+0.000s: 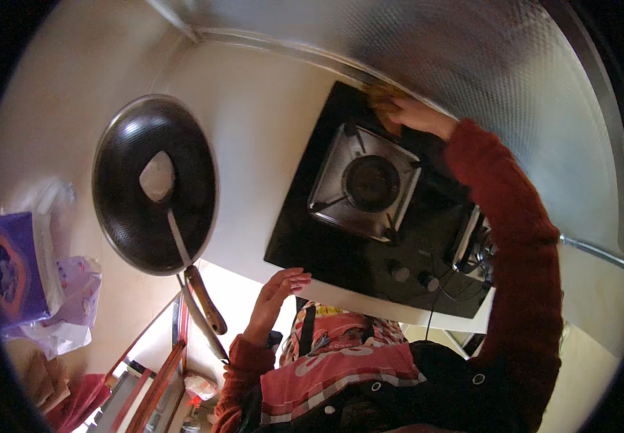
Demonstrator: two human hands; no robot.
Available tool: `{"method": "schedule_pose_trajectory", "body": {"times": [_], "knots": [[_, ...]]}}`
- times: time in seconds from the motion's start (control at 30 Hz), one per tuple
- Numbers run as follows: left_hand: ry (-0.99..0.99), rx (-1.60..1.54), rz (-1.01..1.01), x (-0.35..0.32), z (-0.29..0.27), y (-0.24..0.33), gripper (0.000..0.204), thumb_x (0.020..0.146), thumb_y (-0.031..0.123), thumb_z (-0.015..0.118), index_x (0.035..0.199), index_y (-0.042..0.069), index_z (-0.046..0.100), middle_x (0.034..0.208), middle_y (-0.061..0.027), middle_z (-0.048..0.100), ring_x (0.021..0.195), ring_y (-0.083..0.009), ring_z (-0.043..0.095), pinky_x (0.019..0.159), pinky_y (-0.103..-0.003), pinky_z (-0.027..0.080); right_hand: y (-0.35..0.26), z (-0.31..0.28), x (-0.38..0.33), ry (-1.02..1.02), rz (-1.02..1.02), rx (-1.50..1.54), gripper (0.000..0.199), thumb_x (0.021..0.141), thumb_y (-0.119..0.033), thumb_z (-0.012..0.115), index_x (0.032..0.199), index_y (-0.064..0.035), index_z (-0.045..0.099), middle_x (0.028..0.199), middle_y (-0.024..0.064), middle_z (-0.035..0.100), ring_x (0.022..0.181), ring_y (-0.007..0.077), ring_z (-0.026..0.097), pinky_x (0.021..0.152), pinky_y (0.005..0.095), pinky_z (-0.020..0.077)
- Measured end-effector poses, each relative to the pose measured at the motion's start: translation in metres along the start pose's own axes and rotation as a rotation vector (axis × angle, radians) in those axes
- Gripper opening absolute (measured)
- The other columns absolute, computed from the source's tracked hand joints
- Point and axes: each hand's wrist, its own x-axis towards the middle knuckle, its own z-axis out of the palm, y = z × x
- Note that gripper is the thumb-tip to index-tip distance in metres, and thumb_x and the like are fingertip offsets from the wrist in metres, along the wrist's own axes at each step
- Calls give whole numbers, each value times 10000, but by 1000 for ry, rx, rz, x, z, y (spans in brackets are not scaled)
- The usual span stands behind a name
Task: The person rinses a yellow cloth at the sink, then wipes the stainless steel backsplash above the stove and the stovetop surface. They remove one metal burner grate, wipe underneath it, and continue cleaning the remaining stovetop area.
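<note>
My right hand reaches to the far edge of the black gas stove, with its fingers pressed on a brownish-yellow cloth. The cloth lies at the stove's back rim, close to the metal wall guard. Nearer to me than the cloth is a burner in its square silver tray. My right forearm covers much of the stove's right part. By the stove's front left corner hovers my left hand, holding nothing, with the fingers stretched out.
Left of the stove, a dark wok rests on the counter with a metal spatula in it. Its wooden handle juts toward me. A purple tissue pack stands at far left. Silvery guard panels rise behind the stove.
</note>
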Motion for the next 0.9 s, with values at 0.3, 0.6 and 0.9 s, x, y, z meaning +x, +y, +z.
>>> {"method": "schedule_pose_trajectory", "body": {"times": [0.3,0.6,0.9], "knots": [[6,-103,-18,-15,-12,-17,344,983,253,405,1233,30,484,1174,-105,568,1123,-199,519,969,-328,395,-16,7,69,31,-44,189,732,921,-430,421,1432,21,153,1500,187,133,1390,285,141,1119,371,149],[32,-84,23,-28,-16,-15,383,987,296,383,1230,17,481,1179,-119,568,1113,-208,528,964,-342,394,-124,-8,92,86,-377,203,520,885,-343,525,1342,-107,447,1380,197,390,1282,310,351,1038,396,301],[103,-113,13,-30,-26,-20,417,975,333,404,1236,15,478,1187,-123,566,1118,-220,530,963,-357,398,-150,42,139,498,-627,-301,223,760,-152,624,969,-90,674,969,220,588,1026,374,499,865,440,430]]}}
